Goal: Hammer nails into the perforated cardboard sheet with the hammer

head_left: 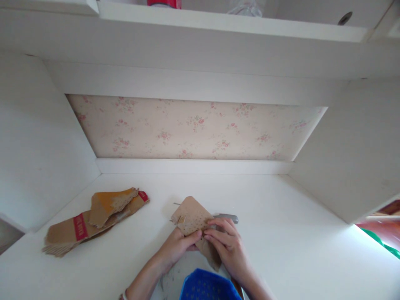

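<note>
- While a blue container (pixel 208 287) is showing in front of the dotted cardboard (pixel 193 212), the left hand (pixel 178 246) is clamping that cardboard, thumb on top.
- The right hand (pixel 228 246) is bunching its fingertips together at the cardboard's right side; whether they are pinching it, I cannot tell.
- A grey handle (pixel 230 217) is lying right of the cardboard.
- Layered cardboard pieces (pixel 61 237) are resting left of it.
- Floral wallpaper (pixel 200 133) is showing beyond it.

Diffuse light from right: desk (pixel 300 250) bright, shelf underside (pixel 200 48) greyer. Faint shadow beside left hand (pixel 177 243). Detail slightly soft.
</note>
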Demonstrator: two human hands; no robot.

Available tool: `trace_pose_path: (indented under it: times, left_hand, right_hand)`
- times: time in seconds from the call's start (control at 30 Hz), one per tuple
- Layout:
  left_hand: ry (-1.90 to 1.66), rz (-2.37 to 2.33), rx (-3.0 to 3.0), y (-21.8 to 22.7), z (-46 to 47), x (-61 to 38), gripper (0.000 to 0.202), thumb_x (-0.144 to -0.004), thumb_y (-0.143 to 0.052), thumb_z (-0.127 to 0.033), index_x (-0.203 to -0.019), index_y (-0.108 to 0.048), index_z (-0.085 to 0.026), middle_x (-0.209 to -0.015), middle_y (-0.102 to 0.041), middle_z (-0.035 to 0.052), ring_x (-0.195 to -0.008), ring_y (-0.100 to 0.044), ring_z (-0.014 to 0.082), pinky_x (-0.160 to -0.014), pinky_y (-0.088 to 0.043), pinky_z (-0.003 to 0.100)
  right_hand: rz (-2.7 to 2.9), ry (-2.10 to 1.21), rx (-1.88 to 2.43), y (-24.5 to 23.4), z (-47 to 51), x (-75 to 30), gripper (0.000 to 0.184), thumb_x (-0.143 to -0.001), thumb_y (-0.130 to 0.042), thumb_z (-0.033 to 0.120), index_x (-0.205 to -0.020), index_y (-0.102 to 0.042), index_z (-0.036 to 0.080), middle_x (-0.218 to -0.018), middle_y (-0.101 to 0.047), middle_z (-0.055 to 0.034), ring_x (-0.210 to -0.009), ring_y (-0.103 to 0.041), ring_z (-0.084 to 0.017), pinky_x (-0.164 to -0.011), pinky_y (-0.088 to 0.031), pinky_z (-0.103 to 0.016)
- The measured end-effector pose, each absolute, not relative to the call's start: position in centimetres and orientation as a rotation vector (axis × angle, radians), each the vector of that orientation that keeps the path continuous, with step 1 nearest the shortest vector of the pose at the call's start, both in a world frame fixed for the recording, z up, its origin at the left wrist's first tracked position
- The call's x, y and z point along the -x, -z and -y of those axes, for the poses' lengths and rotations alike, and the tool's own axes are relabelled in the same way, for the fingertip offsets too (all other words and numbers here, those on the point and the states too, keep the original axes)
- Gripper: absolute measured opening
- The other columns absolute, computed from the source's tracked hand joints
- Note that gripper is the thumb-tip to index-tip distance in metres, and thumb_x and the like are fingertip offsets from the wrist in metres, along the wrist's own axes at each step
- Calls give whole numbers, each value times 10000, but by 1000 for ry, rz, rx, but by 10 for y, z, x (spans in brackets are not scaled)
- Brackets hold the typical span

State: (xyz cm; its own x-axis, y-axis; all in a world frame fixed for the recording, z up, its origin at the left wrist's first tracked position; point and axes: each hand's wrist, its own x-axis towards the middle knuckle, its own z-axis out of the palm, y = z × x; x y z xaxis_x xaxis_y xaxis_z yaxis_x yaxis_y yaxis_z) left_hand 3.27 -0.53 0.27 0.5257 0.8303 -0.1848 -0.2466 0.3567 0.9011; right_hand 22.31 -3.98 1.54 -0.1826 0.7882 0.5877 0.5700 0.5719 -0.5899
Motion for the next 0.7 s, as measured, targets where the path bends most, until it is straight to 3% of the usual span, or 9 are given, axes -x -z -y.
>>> trace_pose_path:
  times: [0.4,0.6,0.7]
  left_hand:
    - [-770,-693,-957,-4,6,-31,448,-807,-759,-365,-1210,-672,-190,-1183,-712,119,-1063,-664,304,-905,-539,472]
    - [-795,-665,-916,-4,5,-32,414,-816,-752,-342,-1184,-693,-163,-1160,-721,140,-1034,-679,311,-888,-541,461]
    - [-803,-657,-895,-4,5,-31,412,-805,-763,-340,-1168,-705,-154,-1137,-729,146,-1020,-684,307,-879,-542,446]
  right_hand:
    - [1877,-279,1160,-10,37,-225,152,-911,-634,201,-883,-761,280,-1082,-700,-43,-1036,-583,-231,-873,-516,-420]
    - [1743,-330,1104,-11,38,-222,184,-892,-665,219,-1038,-746,297,-991,-734,-36,-960,-630,-223,-820,-550,-393]
    - [1696,-317,1093,-11,39,-221,153,-890,-665,204,-988,-750,286,-950,-739,-34,-918,-638,-219,-792,-553,-384]
